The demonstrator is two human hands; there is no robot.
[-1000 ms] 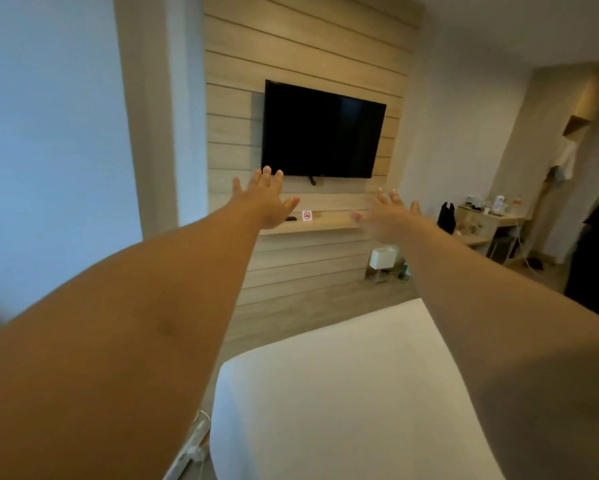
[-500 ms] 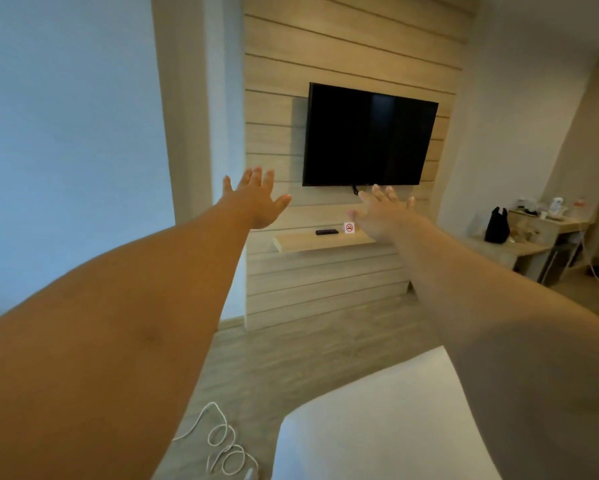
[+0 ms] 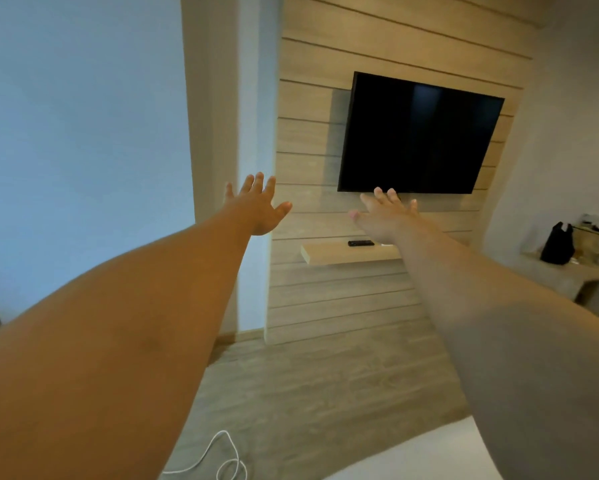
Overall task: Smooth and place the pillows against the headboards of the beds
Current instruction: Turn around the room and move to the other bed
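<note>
Both my arms reach straight out in front of me at chest height. My left hand (image 3: 258,207) is held up with fingers spread and holds nothing. My right hand (image 3: 384,216) is likewise spread and bare, its back toward me. A corner of a white bed (image 3: 426,455) shows at the bottom right, under my right forearm. No pillow and no headboard are in view.
A black TV (image 3: 419,136) hangs on a wood-slat wall above a floating shelf (image 3: 339,253) with a remote (image 3: 360,242). A white cable (image 3: 218,459) lies coiled on the wood floor. A desk (image 3: 578,275) with a black bag (image 3: 557,244) stands at right.
My view has swung left: the TV and desk slid right, most of the bed dropped out of frame, and the floor cable came into view. Both hands stayed outstretched and spread.
</note>
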